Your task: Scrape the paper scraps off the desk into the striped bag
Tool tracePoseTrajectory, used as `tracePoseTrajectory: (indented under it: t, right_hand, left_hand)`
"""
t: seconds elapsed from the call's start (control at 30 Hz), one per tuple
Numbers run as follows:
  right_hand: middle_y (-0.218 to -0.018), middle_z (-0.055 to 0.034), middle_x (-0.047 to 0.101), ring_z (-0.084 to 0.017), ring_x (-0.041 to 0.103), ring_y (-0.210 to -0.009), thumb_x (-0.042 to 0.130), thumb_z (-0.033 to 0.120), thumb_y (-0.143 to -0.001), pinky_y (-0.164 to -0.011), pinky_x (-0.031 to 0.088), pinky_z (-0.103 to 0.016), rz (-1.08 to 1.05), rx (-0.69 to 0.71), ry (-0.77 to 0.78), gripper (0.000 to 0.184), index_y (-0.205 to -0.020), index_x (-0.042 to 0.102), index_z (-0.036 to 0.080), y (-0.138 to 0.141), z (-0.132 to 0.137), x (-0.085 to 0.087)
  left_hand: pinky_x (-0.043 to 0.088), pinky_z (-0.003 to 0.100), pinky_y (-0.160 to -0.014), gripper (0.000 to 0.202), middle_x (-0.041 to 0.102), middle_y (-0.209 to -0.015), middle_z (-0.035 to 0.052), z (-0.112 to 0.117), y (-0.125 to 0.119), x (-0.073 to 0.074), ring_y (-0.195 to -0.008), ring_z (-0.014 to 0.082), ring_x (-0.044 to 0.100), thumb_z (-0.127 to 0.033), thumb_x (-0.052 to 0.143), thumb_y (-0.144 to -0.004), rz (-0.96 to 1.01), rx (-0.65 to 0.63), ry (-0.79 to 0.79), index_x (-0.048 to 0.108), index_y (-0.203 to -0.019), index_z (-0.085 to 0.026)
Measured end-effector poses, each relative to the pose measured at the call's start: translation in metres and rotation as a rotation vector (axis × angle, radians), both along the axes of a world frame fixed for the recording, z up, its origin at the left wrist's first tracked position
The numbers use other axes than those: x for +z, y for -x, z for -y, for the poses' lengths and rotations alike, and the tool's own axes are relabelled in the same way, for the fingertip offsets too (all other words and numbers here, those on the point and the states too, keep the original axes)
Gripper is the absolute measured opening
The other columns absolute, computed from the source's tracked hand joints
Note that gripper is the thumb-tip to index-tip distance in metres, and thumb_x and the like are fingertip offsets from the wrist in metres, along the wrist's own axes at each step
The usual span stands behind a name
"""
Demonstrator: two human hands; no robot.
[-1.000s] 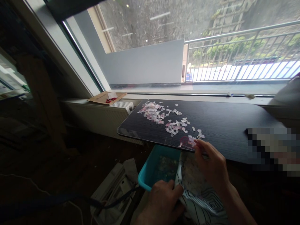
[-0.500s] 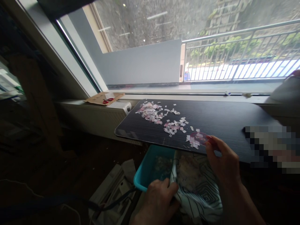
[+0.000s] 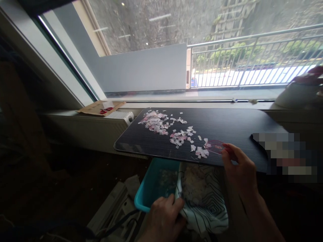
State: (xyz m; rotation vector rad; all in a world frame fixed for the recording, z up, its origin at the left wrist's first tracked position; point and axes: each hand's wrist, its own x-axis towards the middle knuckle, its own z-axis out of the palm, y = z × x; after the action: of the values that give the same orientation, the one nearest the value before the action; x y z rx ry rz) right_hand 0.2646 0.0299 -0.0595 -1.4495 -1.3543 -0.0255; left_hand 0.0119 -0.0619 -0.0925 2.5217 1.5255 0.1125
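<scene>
My right hand (image 3: pixel 241 164) pinches a translucent pinkish-red flat piece (image 3: pixel 215 147) with a rounded edge, just over the dark tabletop (image 3: pixel 227 122). Its far edge is at a small group of paper scraps (image 3: pixel 202 152). Two larger piles of white and pink paper scraps (image 3: pixel 154 121) lie further left on the table. Below the table's front edge, my left hand (image 3: pixel 165 215) is closed on the rim of a pale bag-like container (image 3: pixel 214 215) with black line patterns, with scraps inside. A teal basin (image 3: pixel 145 188) stands against it on the left, with dim scraps at its bottom.
Red-handled scissors (image 3: pixel 106 110) lie on brown cardboard (image 3: pixel 92 108) by the radiator (image 3: pixel 118 116) at left. A blurred-out object (image 3: pixel 285 151) rests at the table's right. The window (image 3: pixel 151 70) runs behind. White parts and a dark cable (image 3: pixel 123 220) are on the floor.
My right hand has drawn the pinkish piece rightward, away from the nearest scraps. My left hand keeps its hold on the container's rim. The view has shifted slightly to the right.
</scene>
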Motion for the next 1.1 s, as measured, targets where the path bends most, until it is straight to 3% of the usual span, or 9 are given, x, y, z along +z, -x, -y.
tracePoseTrajectory:
  t: [0.17,0.37,0.53,0.87,1.1]
  right_hand:
    - [-0.088,-0.0055,0.070,-0.017,0.066,-0.070,0.055,0.030,-0.081,-0.072,0.054,-0.031,-0.022,0.053,0.045,0.025,-0.101,0.065,0.019,0.001,0.000,-0.001]
    - [-0.091,-0.0083,0.070,-0.019,0.066,-0.073,0.053,0.030,-0.082,-0.075,0.053,-0.034,-0.012,-0.042,-0.014,0.027,-0.103,0.064,0.018,-0.008,-0.010,0.000]
    - [-0.086,-0.0063,0.070,-0.018,0.066,-0.071,0.053,0.030,-0.081,-0.071,0.053,-0.031,-0.025,0.043,0.071,0.026,-0.102,0.064,0.018,-0.008,-0.014,0.004]
    - [-0.083,-0.0064,0.069,-0.018,0.065,-0.068,0.051,0.030,-0.081,-0.069,0.052,-0.032,0.037,-0.061,0.047,0.029,-0.103,0.065,0.018,-0.019,-0.028,0.010]
    - [-0.084,-0.0063,0.070,-0.018,0.065,-0.070,0.051,0.033,-0.081,-0.072,0.053,-0.033,0.022,0.043,0.082,0.030,-0.104,0.065,0.018,-0.016,-0.039,0.007]
  left_hand:
    - [0.035,0.030,-0.062,0.019,0.057,-0.084,0.0002,0.000,-0.003,0.003,-0.071,0.0198,0.053,-0.018,0.057,-0.073,-0.019,-0.010,-0.017,0.055,-0.090,-0.024]
    - [0.035,0.031,-0.062,0.021,0.057,-0.082,-0.0004,0.001,-0.007,0.009,-0.070,0.0203,0.054,-0.014,0.058,-0.070,-0.028,-0.003,-0.055,0.053,-0.088,-0.023]
    - [0.035,0.030,-0.063,0.025,0.058,-0.083,-0.0002,-0.002,-0.006,0.006,-0.070,0.0199,0.055,-0.013,0.059,-0.068,-0.036,-0.031,-0.063,0.053,-0.091,-0.023]
    - [0.036,0.031,-0.063,0.026,0.058,-0.085,0.0007,-0.002,-0.006,0.006,-0.071,0.0209,0.055,-0.014,0.059,-0.069,-0.052,-0.058,-0.064,0.054,-0.092,-0.023]
    - [0.036,0.030,-0.063,0.024,0.058,-0.083,0.0002,-0.003,-0.006,0.004,-0.070,0.0205,0.055,-0.014,0.058,-0.069,-0.053,-0.047,-0.079,0.054,-0.091,-0.023]
